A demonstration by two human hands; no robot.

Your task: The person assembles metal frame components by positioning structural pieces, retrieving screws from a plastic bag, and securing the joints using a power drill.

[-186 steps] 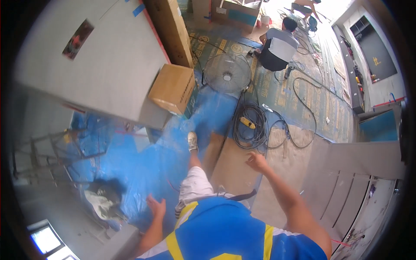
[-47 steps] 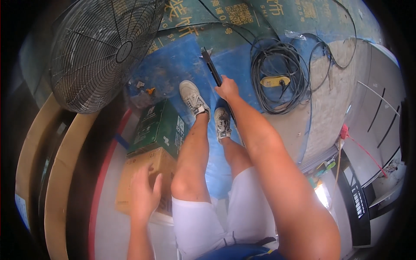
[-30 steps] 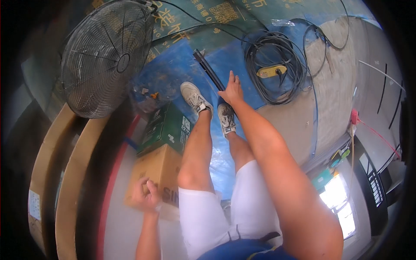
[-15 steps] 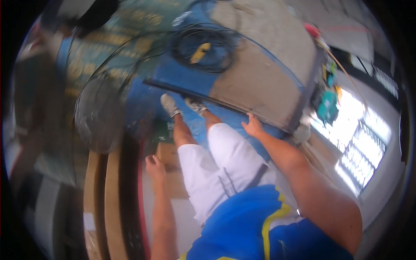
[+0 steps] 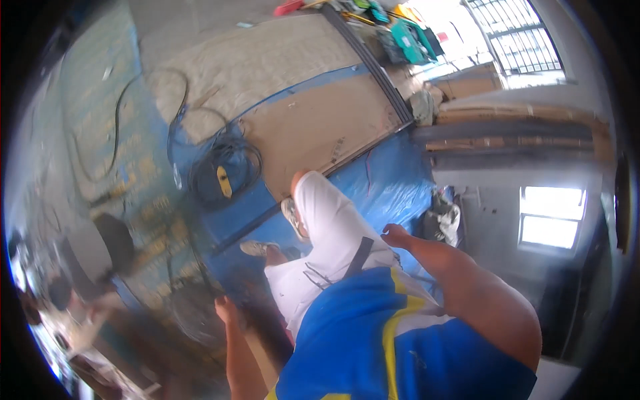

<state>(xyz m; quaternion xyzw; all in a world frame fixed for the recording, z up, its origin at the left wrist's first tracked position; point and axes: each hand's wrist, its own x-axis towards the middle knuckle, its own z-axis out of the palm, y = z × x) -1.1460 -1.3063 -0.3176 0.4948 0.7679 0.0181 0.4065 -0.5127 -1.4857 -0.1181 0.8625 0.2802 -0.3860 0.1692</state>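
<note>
My left hand (image 5: 227, 309) hangs low beside my body, its loosely bent fingers slightly blurred, and holds nothing I can see. Below it in the picture is a dark, blurred area with a strip of cardboard (image 5: 261, 352). My right hand (image 5: 397, 236) is raised beside my white shorts (image 5: 337, 230), empty, with its fingers loosely apart. It is over blue plastic sheeting (image 5: 393, 177) and touches nothing visible. My shoes stand by a dark strip along the edge of a brown board (image 5: 313, 137).
A coiled black cable (image 5: 256, 175) with a yellow piece (image 5: 224, 182) lies ahead on the left. Long cardboard packages (image 5: 513, 115) are stacked at the right. Green and other coloured items (image 5: 411, 41) stand far right near a barred window. A grey bundle (image 5: 445, 217) sits by the wall.
My view has swung to the right, bringing the long packages and another window into sight. My feet have stepped and one knee is bent. Both hands remain empty.
</note>
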